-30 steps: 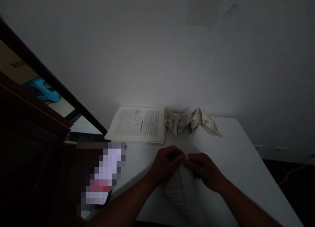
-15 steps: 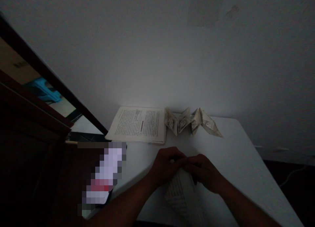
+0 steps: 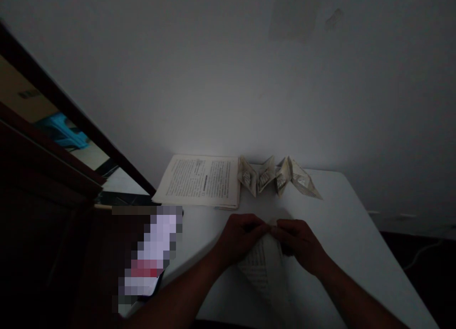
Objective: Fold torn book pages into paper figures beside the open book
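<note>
A folded sheet of printed paper (image 3: 265, 272) slants toward me over the near part of the white table. My left hand (image 3: 242, 236) pinches its upper end from the left, thumb and fingers closed together. From the right, my right hand (image 3: 297, 243) grips the same end, its thumb meeting the left thumb. A small paper tip shows between the two hands. Beyond them stand several folded paper boats (image 3: 265, 177) made of printed pages, in a row by the wall.
Left of the boats lies a stack of printed pages (image 3: 199, 181). A blurred-out phone-like object (image 3: 156, 248) rests at the table's left edge. The white table (image 3: 342, 215) meets a grey wall (image 3: 228, 82). At far left is a dark-framed opening with a blue item (image 3: 64, 129) behind.
My right hand has shifted slightly up and right, and the paper's tip now shows between my hands. The boats, the page stack and the phone-like object have stayed put.
</note>
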Action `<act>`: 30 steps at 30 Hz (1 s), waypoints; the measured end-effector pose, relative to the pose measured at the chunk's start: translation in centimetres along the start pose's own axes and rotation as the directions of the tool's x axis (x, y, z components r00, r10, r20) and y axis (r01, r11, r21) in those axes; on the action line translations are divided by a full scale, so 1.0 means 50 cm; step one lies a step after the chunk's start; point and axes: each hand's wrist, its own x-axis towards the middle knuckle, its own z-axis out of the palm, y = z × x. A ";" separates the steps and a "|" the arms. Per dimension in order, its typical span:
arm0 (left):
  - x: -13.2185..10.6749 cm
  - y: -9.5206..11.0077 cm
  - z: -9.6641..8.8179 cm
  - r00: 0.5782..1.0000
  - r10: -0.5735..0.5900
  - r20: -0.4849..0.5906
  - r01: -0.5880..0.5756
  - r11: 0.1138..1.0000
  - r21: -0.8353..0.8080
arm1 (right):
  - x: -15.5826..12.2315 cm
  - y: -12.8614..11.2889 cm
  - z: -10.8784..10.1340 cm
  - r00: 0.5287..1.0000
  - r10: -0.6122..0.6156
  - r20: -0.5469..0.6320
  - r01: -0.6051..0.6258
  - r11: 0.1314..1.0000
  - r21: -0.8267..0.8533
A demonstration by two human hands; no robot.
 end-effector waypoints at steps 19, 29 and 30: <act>0.005 -0.007 -0.004 0.998 -0.061 0.001 0.061 0.996 0.065 | 0.002 -0.012 -0.004 0.972 -0.077 -0.222 0.044 0.987 -0.152; 0.000 -0.003 -0.003 1.000 -0.008 -0.008 0.009 0.993 0.120 | 0.002 -0.014 -0.002 0.980 -0.072 -0.183 0.048 0.990 -0.132; 0.000 -0.003 -0.002 1.000 -0.025 -0.009 0.026 0.994 0.109 | 0.001 -0.014 -0.002 0.977 -0.085 -0.195 0.058 0.989 -0.137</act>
